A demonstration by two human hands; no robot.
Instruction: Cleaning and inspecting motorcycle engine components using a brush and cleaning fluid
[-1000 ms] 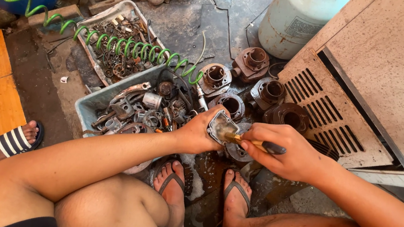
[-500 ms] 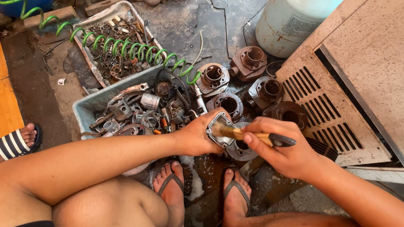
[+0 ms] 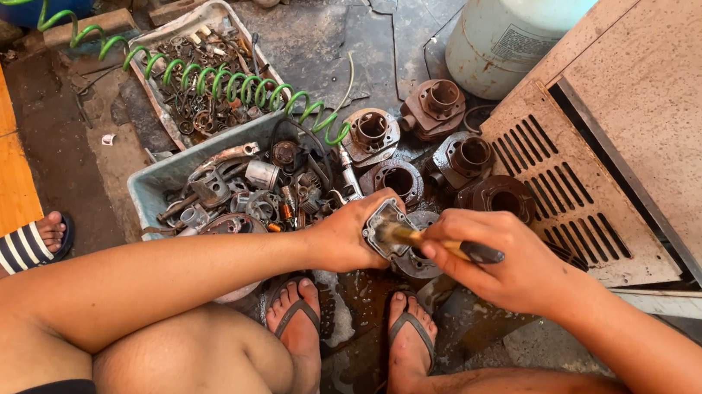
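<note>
My left hand (image 3: 354, 234) grips a small grey metal engine part (image 3: 384, 225) above my feet. My right hand (image 3: 508, 259) holds a brush with a dark handle (image 3: 469, 251), its bristles resting against the part. Below them lies a round metal piece (image 3: 414, 263) on the wet, foamy floor. Just left of my left hand sits a grey plastic tub (image 3: 163, 179) packed with metal parts.
Several rusty engine cylinders (image 3: 423, 135) stand behind my hands. A green coiled air hose (image 3: 224, 81) crosses a white tray of scrap (image 3: 210, 17). A white canister (image 3: 507, 31) and a slatted beige panel (image 3: 560, 193) are at right. Another person's sandalled foot (image 3: 31, 243) is at left.
The brush in my right hand has shifted slightly across the metal part. The view has tilted a little; the hands stay in about the same place.
</note>
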